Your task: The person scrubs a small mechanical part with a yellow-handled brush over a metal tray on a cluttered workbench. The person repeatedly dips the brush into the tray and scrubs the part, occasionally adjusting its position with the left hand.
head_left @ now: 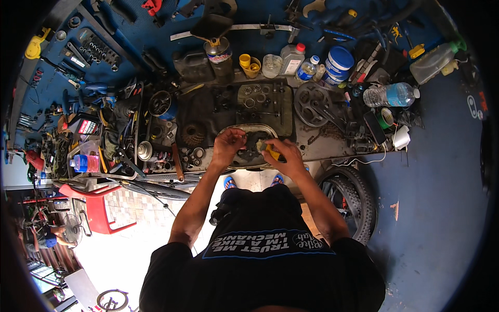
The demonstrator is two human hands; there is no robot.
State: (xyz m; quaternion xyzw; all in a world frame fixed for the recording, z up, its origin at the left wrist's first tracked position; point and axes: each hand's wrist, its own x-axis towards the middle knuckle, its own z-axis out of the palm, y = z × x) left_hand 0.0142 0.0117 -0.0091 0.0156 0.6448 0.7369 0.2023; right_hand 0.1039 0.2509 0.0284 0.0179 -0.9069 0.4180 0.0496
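Over a pale-rimmed basin [266, 128] with dark contents, both my hands work close together at the bench's front edge. My right hand [289, 157] is closed around a yellow-handled brush [272, 152], whose pale bristles point toward the other hand. With fingers pinched, my left hand [226, 149] is at the basin's left side; whatever small thing it holds is too small to make out. Beyond the basin, small rings and metal parts lie on a dark cloth [270, 89]. A sprocket cassette [194, 133] sits left of my left hand.
A crankset [312, 105] lies to the right, near a clear water bottle [391, 95] and a phone [373, 128]. Bottles and a blue-and-white tub [339, 63] line the back. A wooden-handled hammer [178, 161] overhangs the front edge. Tyres [358, 200] stand below right; a red chair [99, 208] is left.
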